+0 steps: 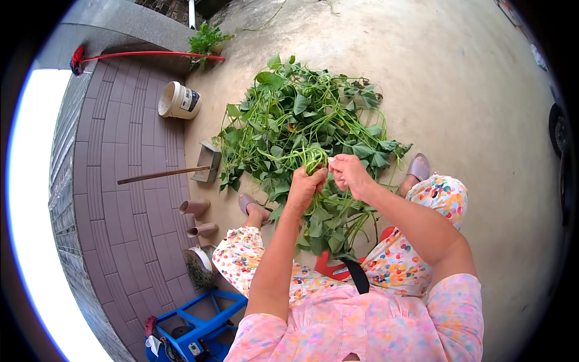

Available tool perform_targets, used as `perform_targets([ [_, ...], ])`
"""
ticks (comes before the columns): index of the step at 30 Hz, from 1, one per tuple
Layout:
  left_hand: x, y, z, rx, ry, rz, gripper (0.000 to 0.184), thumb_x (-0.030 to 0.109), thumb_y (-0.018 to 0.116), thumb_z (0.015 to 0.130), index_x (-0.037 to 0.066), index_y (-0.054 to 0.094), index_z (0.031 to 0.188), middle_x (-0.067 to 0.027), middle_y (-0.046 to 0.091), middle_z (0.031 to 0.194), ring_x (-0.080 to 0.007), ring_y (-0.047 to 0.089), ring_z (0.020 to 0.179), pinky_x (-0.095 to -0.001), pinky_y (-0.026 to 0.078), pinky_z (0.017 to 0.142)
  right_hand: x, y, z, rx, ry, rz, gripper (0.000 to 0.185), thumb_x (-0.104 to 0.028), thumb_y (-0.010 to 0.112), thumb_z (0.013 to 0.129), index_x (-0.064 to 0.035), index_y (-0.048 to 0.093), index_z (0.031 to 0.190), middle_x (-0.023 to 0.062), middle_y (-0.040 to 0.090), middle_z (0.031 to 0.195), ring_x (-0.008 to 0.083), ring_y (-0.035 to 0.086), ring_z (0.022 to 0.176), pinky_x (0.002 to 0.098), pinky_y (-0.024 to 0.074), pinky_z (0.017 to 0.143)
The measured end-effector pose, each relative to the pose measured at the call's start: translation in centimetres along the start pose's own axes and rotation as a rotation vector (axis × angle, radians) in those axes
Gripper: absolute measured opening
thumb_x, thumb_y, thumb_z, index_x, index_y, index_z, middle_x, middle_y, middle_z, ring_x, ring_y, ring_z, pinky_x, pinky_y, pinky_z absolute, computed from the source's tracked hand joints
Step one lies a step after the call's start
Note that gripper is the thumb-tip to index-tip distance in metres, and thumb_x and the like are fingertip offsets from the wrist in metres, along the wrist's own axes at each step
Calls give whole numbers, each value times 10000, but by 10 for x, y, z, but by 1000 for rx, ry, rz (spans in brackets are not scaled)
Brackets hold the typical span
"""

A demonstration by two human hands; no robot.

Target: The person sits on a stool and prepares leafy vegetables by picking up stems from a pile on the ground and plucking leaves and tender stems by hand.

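Observation:
My left hand is closed around a bundle of sweet potato vines; the green stems loop above the fist and the leaves hang below it. Right beside it, my right hand has its fingers pinched together at the edge of the bundle. What those fingers hold is too small to make out. Beyond both hands, a large heap of the same leafy vines is spread on the concrete ground, between and in front of my feet.
Along the tiled wall at left are a white bucket, a long-handled dustpan, a pair of boots and a blue metal frame. A red pole leans near a potted plant. A wheel shows at far right.

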State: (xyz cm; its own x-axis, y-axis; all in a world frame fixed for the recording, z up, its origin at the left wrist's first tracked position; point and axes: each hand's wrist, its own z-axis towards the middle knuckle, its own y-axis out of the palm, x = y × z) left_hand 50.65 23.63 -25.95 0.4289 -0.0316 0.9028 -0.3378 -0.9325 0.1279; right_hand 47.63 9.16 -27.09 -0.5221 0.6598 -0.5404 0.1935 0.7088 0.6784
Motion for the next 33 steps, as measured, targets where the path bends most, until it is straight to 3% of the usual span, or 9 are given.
perform_targets([
  [4,6,-15,4,6,-97,171,96,76,616,745,26,581,819,23,540,652,-43,444,540,-185,351,462,5,1,3,1,58,-35,223,-184,442,856,-57,421,673,-49,296,467,46,224,355,220,159,329],
  [7,-2,-28,16,57,163,425,170,20,639,702,7,606,869,16,608,761,-49,511,652,-205,429,602,9,5,3,30,66,-63,230,-187,448,853,-56,421,666,-46,302,465,51,225,349,222,159,328],
  [12,0,-48,24,233,243,616,115,72,646,694,26,624,797,-27,618,665,-74,513,580,-236,432,576,9,12,-2,40,68,-127,237,-179,455,848,-52,420,651,-41,312,470,54,242,352,227,163,326],
  [15,8,-43,18,446,301,910,204,201,661,682,27,626,783,-127,593,634,-190,510,512,-281,432,560,8,14,-3,59,6,-97,242,-177,449,852,-50,414,649,-45,297,469,50,225,356,220,159,332],
  [19,-5,-85,22,650,220,1123,189,173,665,691,20,623,795,-87,606,636,-141,504,522,-262,423,551,4,7,-4,87,-21,-30,245,-186,432,861,-56,405,654,-45,295,474,50,230,360,213,168,334],
  [22,-4,-62,1,383,89,658,170,116,656,727,16,598,852,44,556,671,-62,471,557,-209,388,500,11,-4,8,108,-48,55,212,-171,462,834,-63,422,656,-43,308,481,68,265,370,233,188,342],
  [24,-19,-36,-6,276,240,343,128,95,657,727,30,586,812,31,545,644,-58,474,542,-206,373,471,5,-1,5,128,-29,68,230,-193,425,860,-65,402,671,-38,314,475,65,267,361,217,196,337],
  [27,-31,-14,-24,131,-79,156,172,95,657,724,32,570,858,8,578,720,-48,471,575,-174,366,505,-1,-3,4,108,11,177,210,-199,437,855,-64,429,695,-16,376,495,95,345,404,235,279,388],
  [33,-23,32,-38,27,-80,41,131,90,616,750,42,563,860,0,569,706,-60,492,598,-191,375,456,5,-12,18,151,-6,333,182,-213,462,851,-63,475,748,0,451,554,108,423,497,228,362,477],
])
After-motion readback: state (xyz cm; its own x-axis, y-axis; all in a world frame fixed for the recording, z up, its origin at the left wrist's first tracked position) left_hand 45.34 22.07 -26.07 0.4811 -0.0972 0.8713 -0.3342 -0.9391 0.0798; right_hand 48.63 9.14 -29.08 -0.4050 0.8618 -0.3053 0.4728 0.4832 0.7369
